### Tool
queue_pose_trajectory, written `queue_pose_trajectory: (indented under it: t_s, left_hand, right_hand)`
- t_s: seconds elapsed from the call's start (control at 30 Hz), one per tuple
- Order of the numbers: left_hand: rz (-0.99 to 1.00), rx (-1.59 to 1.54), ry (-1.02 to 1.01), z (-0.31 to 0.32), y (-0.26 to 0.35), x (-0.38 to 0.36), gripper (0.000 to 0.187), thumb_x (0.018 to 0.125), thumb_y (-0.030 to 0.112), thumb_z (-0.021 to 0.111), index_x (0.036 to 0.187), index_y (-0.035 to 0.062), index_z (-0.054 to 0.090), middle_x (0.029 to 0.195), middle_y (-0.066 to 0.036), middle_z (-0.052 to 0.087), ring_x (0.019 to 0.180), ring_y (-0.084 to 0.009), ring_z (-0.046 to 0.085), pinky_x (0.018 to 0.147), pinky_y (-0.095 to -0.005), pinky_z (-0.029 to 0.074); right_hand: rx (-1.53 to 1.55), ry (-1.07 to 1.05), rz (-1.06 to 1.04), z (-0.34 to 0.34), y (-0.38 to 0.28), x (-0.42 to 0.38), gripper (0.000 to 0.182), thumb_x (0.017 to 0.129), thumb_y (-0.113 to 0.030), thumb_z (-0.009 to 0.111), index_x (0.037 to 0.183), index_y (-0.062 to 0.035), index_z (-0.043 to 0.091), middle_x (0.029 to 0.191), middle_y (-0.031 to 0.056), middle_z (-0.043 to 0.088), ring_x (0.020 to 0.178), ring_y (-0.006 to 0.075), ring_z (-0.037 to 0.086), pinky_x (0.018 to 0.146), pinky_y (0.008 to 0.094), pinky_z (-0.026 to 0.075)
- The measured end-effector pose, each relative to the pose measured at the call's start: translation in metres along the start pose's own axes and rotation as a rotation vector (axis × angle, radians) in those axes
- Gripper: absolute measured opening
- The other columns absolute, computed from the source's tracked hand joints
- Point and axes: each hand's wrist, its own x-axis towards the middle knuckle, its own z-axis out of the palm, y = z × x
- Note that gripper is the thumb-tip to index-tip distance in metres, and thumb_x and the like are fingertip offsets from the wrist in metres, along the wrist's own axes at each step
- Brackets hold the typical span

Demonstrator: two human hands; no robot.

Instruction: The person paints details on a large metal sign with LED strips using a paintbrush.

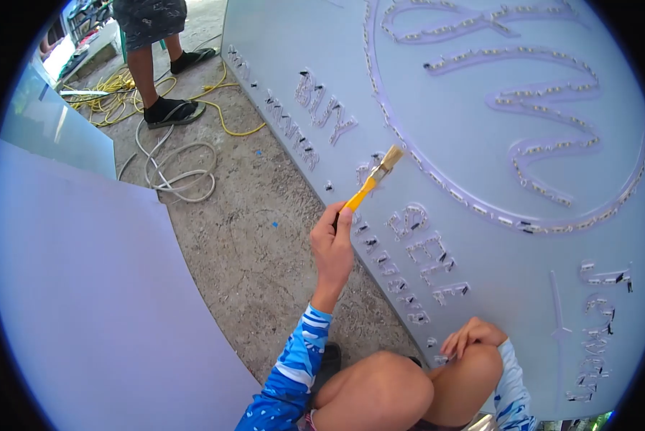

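Observation:
My left hand (332, 248) is raised and gripping the yellow handle of a small paintbrush (375, 179). Its pale bristles touch the large white sign panel (444, 136) near the cut-out letters. The panel carries clear raised letters and curved outlines dotted with small lights. My right hand (472, 335) rests with curled fingers on my right knee, at the panel's lower edge beside some small letters, and holds nothing. Both arms wear blue patterned sleeves, and my bare knees fill the bottom centre.
Another white sheet (85, 302) lies at the left across a strip of bare concrete floor (251, 237). A person's legs in black sandals (168, 109) stand at the top left, with a yellow cable (225, 118) and a coiled grey hose (182, 169) beside them.

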Motion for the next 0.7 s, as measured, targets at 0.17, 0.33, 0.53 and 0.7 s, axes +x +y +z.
queue_pose_trajectory:
  t_s: [0.17, 0.33, 0.53, 0.7]
  left_hand:
    - [-0.153, 0.420, 0.025, -0.010, -0.028, 0.011, 0.026, 0.098, 0.019, 0.053, 0.101, -0.0044, 0.063, 0.072, 0.006, 0.050, 0.062, -0.0040, 0.039, 0.052, -0.0232, 0.029]
    - [0.024, 0.080, 0.032, 0.006, -0.014, 0.003, 0.023, 0.096, 0.017, 0.054, 0.102, -0.0024, 0.065, 0.057, -0.004, 0.047, 0.051, -0.0066, 0.038, 0.046, -0.0280, 0.029]
    - [0.044, 0.303, 0.095, 0.008, -0.008, 0.009, 0.021, 0.096, 0.017, 0.055, 0.102, -0.0015, 0.065, 0.054, -0.005, 0.046, 0.048, -0.0074, 0.039, 0.045, -0.0287, 0.029]
    - [0.000, 0.486, 0.072, -0.011, -0.010, 0.006, 0.019, 0.095, 0.016, 0.056, 0.101, 0.0000, 0.065, 0.054, -0.005, 0.045, 0.048, -0.0079, 0.039, 0.045, -0.0296, 0.030]
  right_hand:
    - [-0.172, -0.405, 0.059, 0.058, -0.089, 0.037, 0.035, 0.094, -0.015, 0.042, 0.109, 0.0050, 0.067, 0.121, 0.0200, 0.062, 0.110, 0.0386, 0.059, 0.099, 0.0444, 0.044]
    - [-0.358, -0.404, 0.074, 0.072, -0.127, 0.044, 0.036, 0.097, -0.014, 0.043, 0.114, 0.0102, 0.063, 0.122, 0.0247, 0.060, 0.114, 0.0391, 0.057, 0.097, 0.0415, 0.046]
    - [-0.468, -0.411, -0.005, 0.055, -0.122, 0.081, 0.031, 0.091, -0.002, 0.052, 0.118, 0.0095, 0.061, 0.126, 0.0239, 0.058, 0.115, 0.0368, 0.057, 0.096, 0.0403, 0.046]
    - [-0.498, -0.421, -0.113, 0.043, -0.107, 0.120, 0.029, 0.093, -0.005, 0.054, 0.118, 0.0072, 0.060, 0.121, 0.0210, 0.061, 0.111, 0.0344, 0.059, 0.093, 0.0390, 0.047]
